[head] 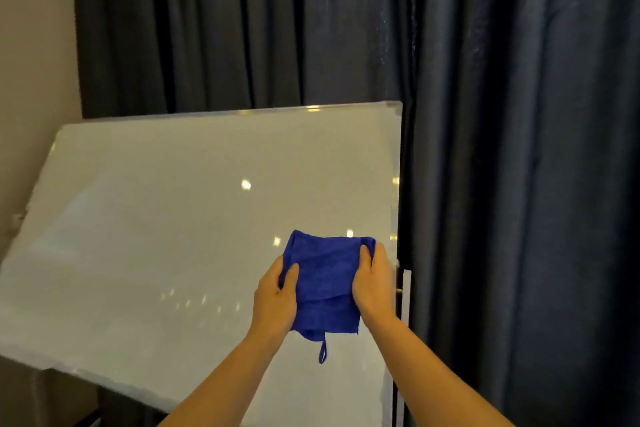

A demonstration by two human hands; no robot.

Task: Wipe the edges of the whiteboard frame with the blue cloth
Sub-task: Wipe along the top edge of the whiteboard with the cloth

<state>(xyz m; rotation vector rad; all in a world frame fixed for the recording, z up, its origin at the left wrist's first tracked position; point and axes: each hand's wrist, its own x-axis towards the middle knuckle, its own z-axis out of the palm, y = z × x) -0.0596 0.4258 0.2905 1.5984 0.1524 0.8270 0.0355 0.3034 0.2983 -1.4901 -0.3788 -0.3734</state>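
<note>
Blue cloth (pixel 325 284): folded into a rough rectangle, held up between both hands in the lower centre of the frame, in front of the lower right part of the whiteboard. A small hanging loop dangles from its bottom edge.
Left hand (pixel 277 298): grips the left side of the blue cloth; the thumb lies over the front of the fabric and the fingers wrap round behind, clenched on the cloth.
Right hand (pixel 375 282): grips the right side of the blue cloth near its top corner; the thumb presses on the front and the fingers curl round the edge, clenched on the cloth.
Forearms: both bare, rising from the bottom edge of the frame towards the centre.
Whiteboard (pixel 173 218): a large white panel filling the left and centre of the frame, tilted so its top edge slopes. Its surface is glossy with small light reflections.
Whiteboard frame (pixel 398 166): a thin pale metal edge; the right side runs vertically just right of the hands, the top edge runs across mid-frame. Whether the cloth touches the board or frame cannot be told.
Curtain (pixel 502 114): dark, pleated, hanging behind the board across the top and right of the frame.
Wall (pixel 31 45): beige strip at the upper left.
</note>
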